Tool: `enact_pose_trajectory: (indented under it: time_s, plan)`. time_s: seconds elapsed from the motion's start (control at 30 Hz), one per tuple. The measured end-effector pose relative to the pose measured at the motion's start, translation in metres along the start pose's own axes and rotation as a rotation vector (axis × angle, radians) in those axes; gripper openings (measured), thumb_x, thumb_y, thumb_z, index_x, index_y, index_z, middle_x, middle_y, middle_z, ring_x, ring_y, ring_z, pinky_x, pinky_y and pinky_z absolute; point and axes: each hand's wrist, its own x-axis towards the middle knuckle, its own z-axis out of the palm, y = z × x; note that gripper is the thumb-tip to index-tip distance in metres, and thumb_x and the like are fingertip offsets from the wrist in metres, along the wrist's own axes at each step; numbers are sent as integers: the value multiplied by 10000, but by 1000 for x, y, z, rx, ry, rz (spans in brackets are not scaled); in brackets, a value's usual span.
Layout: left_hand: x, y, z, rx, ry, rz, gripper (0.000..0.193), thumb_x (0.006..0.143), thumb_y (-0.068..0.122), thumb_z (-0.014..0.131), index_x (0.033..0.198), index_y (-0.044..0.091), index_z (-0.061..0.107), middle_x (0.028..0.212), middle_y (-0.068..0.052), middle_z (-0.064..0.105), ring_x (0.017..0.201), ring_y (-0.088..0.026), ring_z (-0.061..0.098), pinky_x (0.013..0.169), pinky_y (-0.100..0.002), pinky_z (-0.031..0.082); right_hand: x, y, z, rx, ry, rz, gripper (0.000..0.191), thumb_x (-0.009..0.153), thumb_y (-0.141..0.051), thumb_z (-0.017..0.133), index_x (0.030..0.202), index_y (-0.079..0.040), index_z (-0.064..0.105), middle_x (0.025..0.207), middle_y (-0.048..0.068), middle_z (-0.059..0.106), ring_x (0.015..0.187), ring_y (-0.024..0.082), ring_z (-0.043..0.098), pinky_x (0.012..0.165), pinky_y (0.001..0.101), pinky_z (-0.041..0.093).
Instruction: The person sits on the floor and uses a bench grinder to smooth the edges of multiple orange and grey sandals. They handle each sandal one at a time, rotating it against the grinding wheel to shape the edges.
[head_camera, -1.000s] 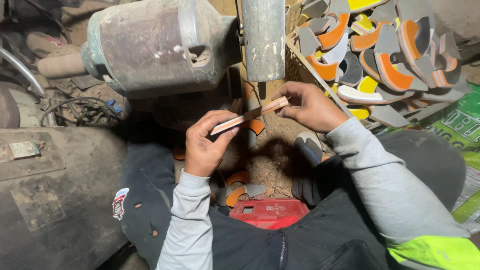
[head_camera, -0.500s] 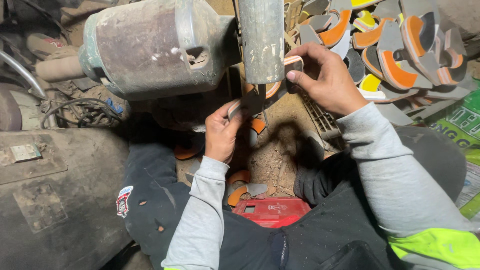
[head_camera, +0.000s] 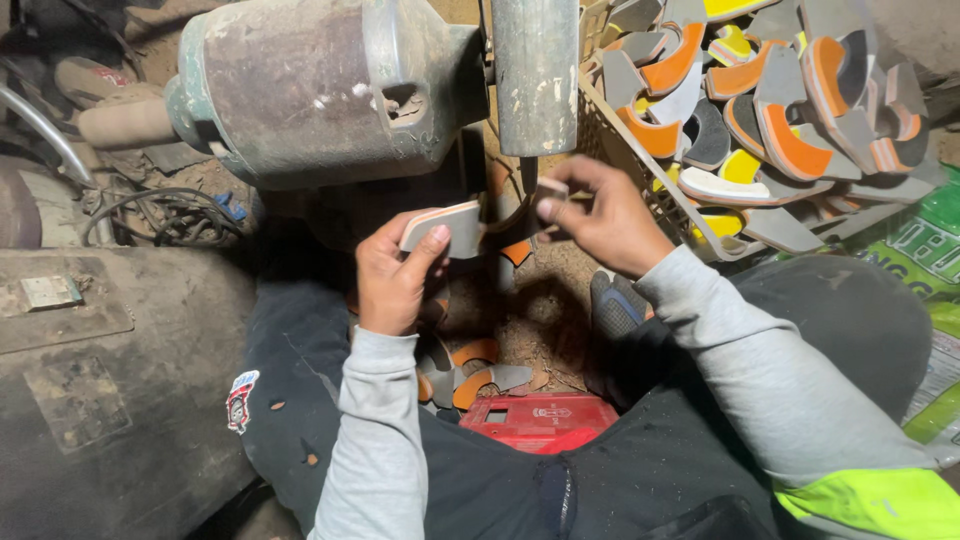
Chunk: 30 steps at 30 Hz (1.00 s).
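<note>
You hold a curved sole piece (head_camera: 478, 226), grey with an orange edge, just under the grey grinding wheel (head_camera: 535, 75) of the dusty motor (head_camera: 300, 85). Your left hand (head_camera: 392, 280) pinches its left end between thumb and fingers; your right hand (head_camera: 598, 222) grips its right end with closed fingers, close below the wheel. Just to the right, a plastic basket (head_camera: 640, 165) is heaped with similar orange, yellow and grey pieces (head_camera: 780, 110). Below your hands, a few more cut pieces (head_camera: 475, 370) lie on the dirt floor between your legs, beside a red box (head_camera: 540, 420).
</note>
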Motion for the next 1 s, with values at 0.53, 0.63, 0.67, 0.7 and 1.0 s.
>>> enact_pose_trajectory:
  time_s: [0.53,0.63,0.67,0.7,1.0]
  plan:
    - [14,-34,36,-480,-114,-156,245,962,138,690,1153,-14,669,941,-54,701,742,-119,626,642,-265,517,7,-44,-49,-140,-87,141,280,1023,-209,606,1109,57,618,878,98,665,716,182,715,670,316,633]
    - [20,-33,38,-519,-77,-157,240,962,147,704,1142,-9,671,936,-45,691,746,-112,617,643,-265,509,11,-47,-46,-131,-53,98,285,1024,-209,615,1099,65,614,882,91,641,705,185,717,659,321,643]
    - [22,-32,37,-526,-72,-146,239,964,151,711,1134,-13,674,929,-45,686,742,-108,608,637,-264,500,13,-46,-46,-117,-43,86,280,1022,-206,618,1096,64,611,885,86,635,704,186,719,657,323,647]
    - [23,-31,35,-532,-69,-137,239,966,156,718,1127,-17,677,923,-45,681,738,-105,599,630,-263,492,14,-44,-44,-97,-48,68,277,1020,-200,622,1088,68,601,893,84,642,712,184,719,658,324,648]
    - [19,-26,11,-427,25,-127,233,924,153,770,1023,-36,676,877,-81,689,680,-115,588,585,-253,480,4,-17,-13,37,-41,48,239,999,-181,622,1117,26,621,931,55,668,745,153,696,687,337,667]
